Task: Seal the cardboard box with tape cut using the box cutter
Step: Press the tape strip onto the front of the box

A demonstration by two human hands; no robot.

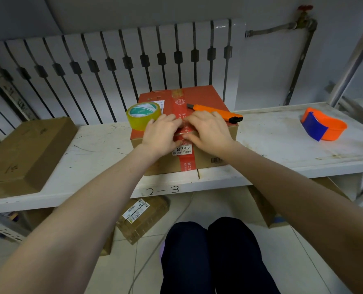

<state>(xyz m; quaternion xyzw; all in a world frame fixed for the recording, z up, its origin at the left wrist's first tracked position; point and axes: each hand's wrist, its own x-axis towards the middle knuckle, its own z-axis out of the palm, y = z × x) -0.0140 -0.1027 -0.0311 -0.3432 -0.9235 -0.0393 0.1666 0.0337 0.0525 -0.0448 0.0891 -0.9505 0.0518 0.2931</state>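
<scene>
Nearest are two knees (208, 257) in dark trousers, below the shelf's (282, 132) front edge; two bare forearms reach up over that edge to the cardboard box (204, 96), which sits at the middle of the shelf, its front face flush with the front edge.

Left hand (161, 132) and right hand (210, 130) lie palm down on the near half of the box top; fingers are only slightly bent and laid flat, tips meeting on the red strip that runs front to back; thumbs sit near the top's front rim; neither hand wraps anything that shows.

Handling, as a judgement: the box looks stiff and fairly light, with a glossy printed top, so tape will want firm rubbing along the seam; steady it by its side walls. Clear tape is thin and sticks to itself; take it by the free end only. Grip the box cutter (214, 113) by its orange body, since the blade end points toward the far edge.

Counted: one box under the hands; one tape roll (143, 116) on its left top corner, beside the left hand; one cutter on its right side; one orange and blue holder (323, 126) toward the shelf's right end; one brown carton (25, 153) at the left end; one labelled parcel (142, 217) on the floor.
</scene>
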